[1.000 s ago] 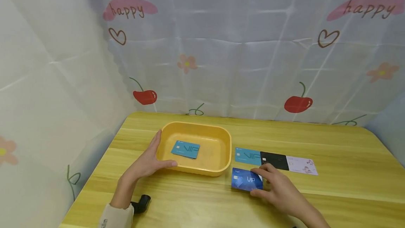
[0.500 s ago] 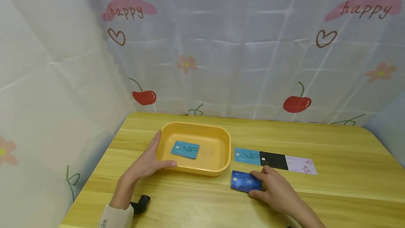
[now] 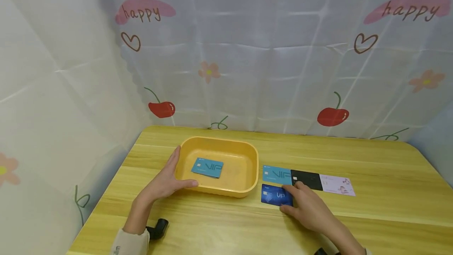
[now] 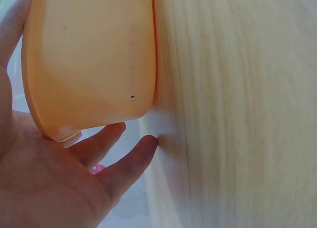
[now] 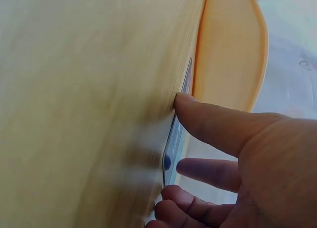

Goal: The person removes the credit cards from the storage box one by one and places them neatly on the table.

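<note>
In the head view a yellow plastic bin [image 3: 226, 193] stands on the table. My left hand [image 3: 164, 184] rests against its left end, the thumb on the front rim and the other fingers fairly straight along the end wall. A teal VIP card [image 3: 209, 167] lies inside the bin on top of another card. My right hand [image 3: 308, 206] pinches a blue VIP card [image 3: 274, 195] at its right part, thumb on the near edge and a finger on the far edge. Just beyond it lie a teal card [image 3: 276, 174], a black card [image 3: 308, 179] and a pale floral card [image 3: 337, 184], side by side.
A black curved object [image 3: 158, 228] shows by the left wrist on the wooden table [image 3: 219, 231]. Another dark piece [image 3: 321, 251] shows at the right wrist. A white patterned curtain [image 3: 262, 70] hangs behind the table's back edge.
The blue card has moved away from me, up close to the teal card of the row, with the right hand. The left hand and the bin stay put.
</note>
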`<action>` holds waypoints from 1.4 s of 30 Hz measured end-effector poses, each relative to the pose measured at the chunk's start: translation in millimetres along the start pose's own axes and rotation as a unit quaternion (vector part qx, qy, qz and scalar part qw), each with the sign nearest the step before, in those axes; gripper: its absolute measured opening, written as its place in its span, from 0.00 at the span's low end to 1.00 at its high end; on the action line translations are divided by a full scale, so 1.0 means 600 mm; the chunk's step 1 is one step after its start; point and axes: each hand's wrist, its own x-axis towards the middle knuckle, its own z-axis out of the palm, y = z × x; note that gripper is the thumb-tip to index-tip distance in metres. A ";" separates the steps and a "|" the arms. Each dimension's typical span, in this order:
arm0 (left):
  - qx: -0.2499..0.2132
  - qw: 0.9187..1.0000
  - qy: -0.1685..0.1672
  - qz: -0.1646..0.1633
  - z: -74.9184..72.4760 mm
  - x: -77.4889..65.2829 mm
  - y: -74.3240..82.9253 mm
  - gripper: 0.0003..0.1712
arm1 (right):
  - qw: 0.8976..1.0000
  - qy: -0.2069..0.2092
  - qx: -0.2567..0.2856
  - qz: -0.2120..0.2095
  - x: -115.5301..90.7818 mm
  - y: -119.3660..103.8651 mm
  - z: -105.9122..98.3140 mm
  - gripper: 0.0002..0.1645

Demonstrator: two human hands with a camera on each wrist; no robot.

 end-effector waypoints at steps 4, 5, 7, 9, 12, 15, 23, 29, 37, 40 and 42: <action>-0.001 1.000 0.001 -0.002 0.000 -0.001 0.001 0.72 | 1.000 0.013 0.005 -0.004 0.003 0.004 0.001 0.36; -0.001 1.000 0.001 -0.002 0.000 -0.001 0.001 0.72 | 1.000 0.015 0.005 -0.004 0.003 0.005 0.002 0.35; 0.000 1.000 0.001 -0.002 0.000 -0.001 0.002 0.73 | 1.000 0.018 0.009 -0.005 0.005 0.007 0.002 0.35; 0.000 1.000 0.002 -0.002 0.001 -0.001 0.002 0.72 | 1.000 0.018 0.012 -0.002 0.005 0.009 0.003 0.34; 0.001 1.000 0.002 -0.002 0.001 0.000 0.002 0.73 | 1.000 0.017 0.018 -0.002 0.006 0.011 0.003 0.34; 0.002 1.000 0.002 -0.001 0.001 0.000 0.002 0.72 | 1.000 0.019 0.022 -0.002 0.007 0.012 0.002 0.34; 0.002 1.000 0.004 -0.001 0.001 -0.004 0.001 0.72 | 0.999 0.023 0.044 -0.001 0.009 0.014 0.001 0.34; 0.004 1.000 0.002 -0.001 0.001 -0.003 0.001 0.72 | 0.999 0.021 0.049 -0.001 0.008 0.014 0.002 0.31; 0.003 1.000 0.003 0.004 0.002 -0.003 -0.001 0.73 | 0.999 0.016 0.043 -0.007 0.006 0.011 0.002 0.27; 0.003 1.000 0.003 0.005 0.002 -0.002 -0.001 0.73 | 0.999 0.016 0.043 -0.004 0.005 0.012 0.003 0.27; 0.003 1.000 0.002 0.006 0.002 -0.002 -0.001 0.73 | 0.999 0.015 0.044 0.002 0.005 0.012 0.004 0.27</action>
